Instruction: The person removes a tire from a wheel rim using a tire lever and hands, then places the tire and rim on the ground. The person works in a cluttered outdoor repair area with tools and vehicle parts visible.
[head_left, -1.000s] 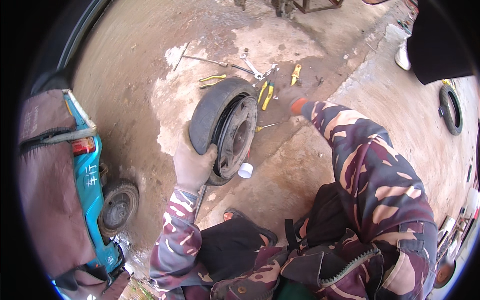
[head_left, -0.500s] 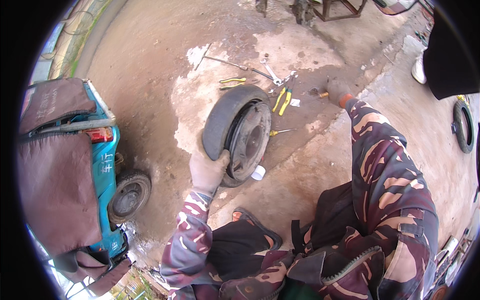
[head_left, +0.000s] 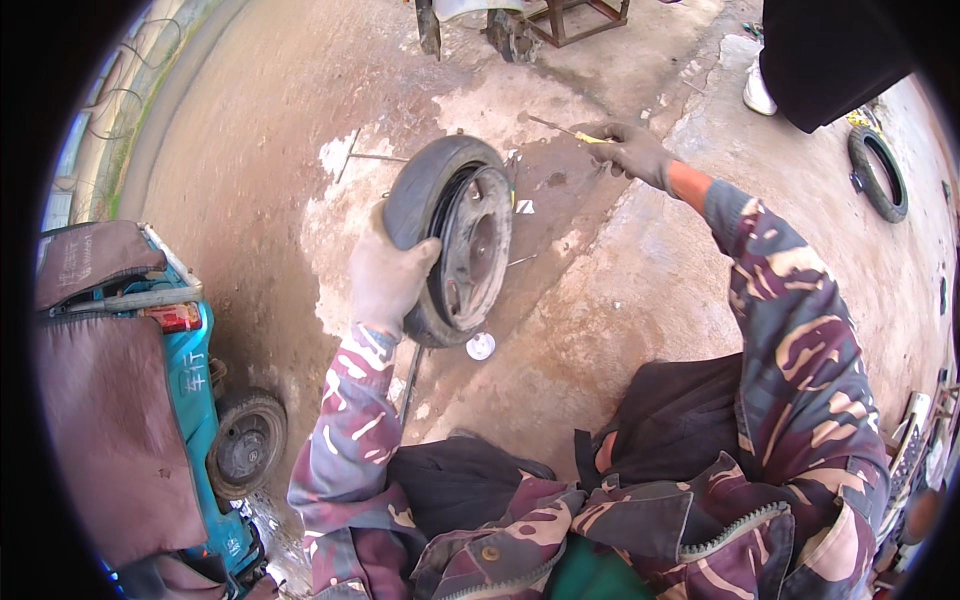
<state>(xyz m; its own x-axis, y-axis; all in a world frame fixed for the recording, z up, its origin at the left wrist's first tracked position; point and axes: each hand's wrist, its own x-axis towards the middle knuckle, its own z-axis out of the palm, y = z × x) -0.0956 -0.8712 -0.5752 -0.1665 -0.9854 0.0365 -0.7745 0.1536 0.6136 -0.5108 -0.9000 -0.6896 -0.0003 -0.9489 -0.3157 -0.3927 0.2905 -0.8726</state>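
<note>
My left hand (head_left: 390, 268), in a pale glove, is closed on the side of a wheel (head_left: 484, 250) with a black tyre, holding it upright and tilted. Its thumb lies at the tyre's edge near the rim. Farther out on the right, my gloved right hand (head_left: 635, 152) grips a screwdriver (head_left: 588, 137) by its yellow handle. The thin shaft points left, clear of the wheel. Behind the wheel lies a T-handled wrench (head_left: 375, 156), partly covered. The wheel also hides most of the other floor tools. A round white thing (head_left: 481, 346) sits just below the tyre.
A turquoise vehicle (head_left: 190, 365) with brown covers stands at the left. Another tyre (head_left: 878, 172) lies at the far right. Close to it stands a person in black trousers (head_left: 830, 60) and a white shoe (head_left: 758, 90). A stool frame (head_left: 572, 22) is at the top.
My right hand has come up off the floor with the screwdriver and turned it to point left. The wheel, still in my left hand, sits a little higher and farther left in view.
</note>
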